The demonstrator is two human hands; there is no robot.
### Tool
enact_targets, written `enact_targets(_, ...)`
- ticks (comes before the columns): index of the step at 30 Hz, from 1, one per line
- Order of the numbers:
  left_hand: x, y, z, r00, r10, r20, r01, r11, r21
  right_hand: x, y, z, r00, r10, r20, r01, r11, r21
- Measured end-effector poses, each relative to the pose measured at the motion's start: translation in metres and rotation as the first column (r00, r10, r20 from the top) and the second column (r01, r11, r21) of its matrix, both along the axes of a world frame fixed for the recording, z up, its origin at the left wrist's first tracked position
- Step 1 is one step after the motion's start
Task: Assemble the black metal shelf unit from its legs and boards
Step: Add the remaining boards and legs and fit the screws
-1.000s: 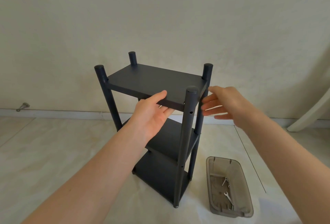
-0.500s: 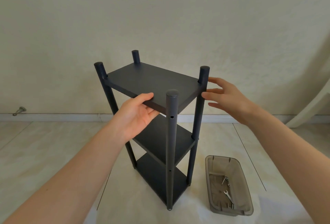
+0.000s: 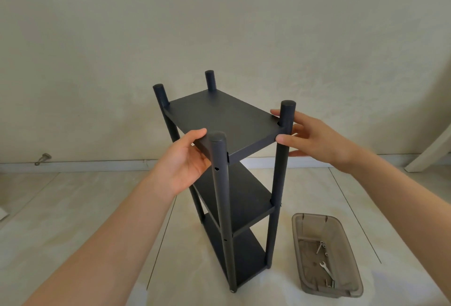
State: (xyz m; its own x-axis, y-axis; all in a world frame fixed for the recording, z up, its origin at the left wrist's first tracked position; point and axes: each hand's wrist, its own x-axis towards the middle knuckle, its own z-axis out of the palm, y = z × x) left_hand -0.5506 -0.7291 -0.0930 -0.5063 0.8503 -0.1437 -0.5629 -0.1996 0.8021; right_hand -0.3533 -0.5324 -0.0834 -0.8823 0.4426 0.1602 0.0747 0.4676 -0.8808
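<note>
three boards and four legs are already joined, and the shelf (image 3: 234, 198) stands upright on the floor (image 3: 73, 220), in the middle, close to the far wall. over the last second it has turned on the spot: the near leg (image 3: 220, 196) has swung left, so a corner now faces the person instead of a side. the right hand (image 3: 317, 142), which hovered flat beside the frame, now clasps the right leg (image 3: 280, 183), thumb in front and fingers behind. the left hand (image 3: 185, 166) holds the top board (image 3: 224, 120) at its near left edge, thumb on top, its grip having slid along that edge. this looks like checking or positioning a finished unit rather than fitting parts. its long axis is vertical; the boards' long sides run from far left to near right. a tray (image 3: 347, 244) of small tools lies on the floor just right of it.
</note>
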Motion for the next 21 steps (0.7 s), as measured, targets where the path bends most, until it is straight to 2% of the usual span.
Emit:
enact_targets(7,0.011,0.004,-0.007,0.995,0.1,-0.008,-0.1,0.984,-0.144,-0.001,-0.006,-0.004,0.998,-0.015,-0.069,0.024,0.992,0.127)
enact_targets(13,0.006,-0.003,-0.008,0.991,0.127,0.044,-0.12,0.985,-0.123,-0.002,-0.016,-0.002,0.997,-0.047,-0.061,0.059,0.977,0.206)
enact_targets(21,0.012,-0.007,-0.001,0.981,0.187,0.048,-0.18,0.975,-0.13,0.0,-0.018,0.004,0.997,-0.014,-0.082,0.024,0.992,0.123)
